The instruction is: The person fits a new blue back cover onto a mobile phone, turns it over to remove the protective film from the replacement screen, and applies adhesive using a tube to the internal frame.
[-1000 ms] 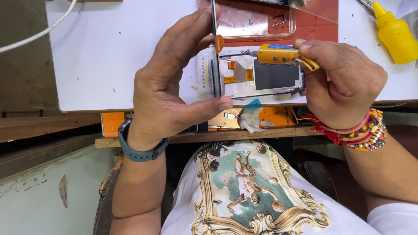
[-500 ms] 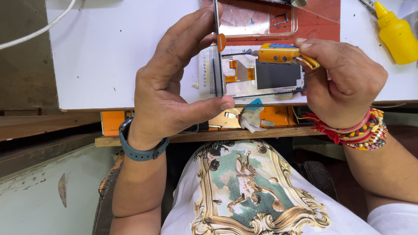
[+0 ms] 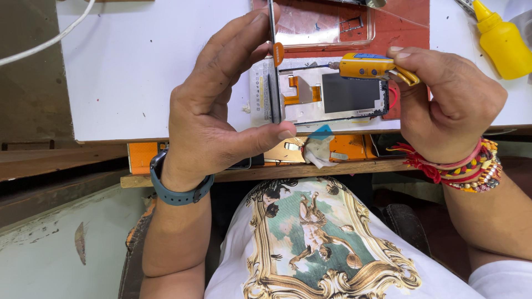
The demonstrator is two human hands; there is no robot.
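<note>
My left hand [image 3: 221,105] grips a thin phone screen panel [image 3: 272,66] on edge between fingers and thumb, standing upright over the white table [image 3: 144,66]. An opened phone body [image 3: 332,94] lies flat beside it, showing a dark battery area and an orange flex cable [image 3: 302,91]. My right hand [image 3: 449,99] holds a small yellow and blue screwdriver [image 3: 368,65], its tip pointing left over the top edge of the phone body.
A yellow squeeze bottle [image 3: 501,39] stands at the far right. A clear phone case [image 3: 327,22] lies on a red mat [image 3: 407,30] behind the phone. A white cable [image 3: 44,39] crosses the upper left. Orange parts and a crumpled wipe [image 3: 321,149] sit on a lower wooden shelf.
</note>
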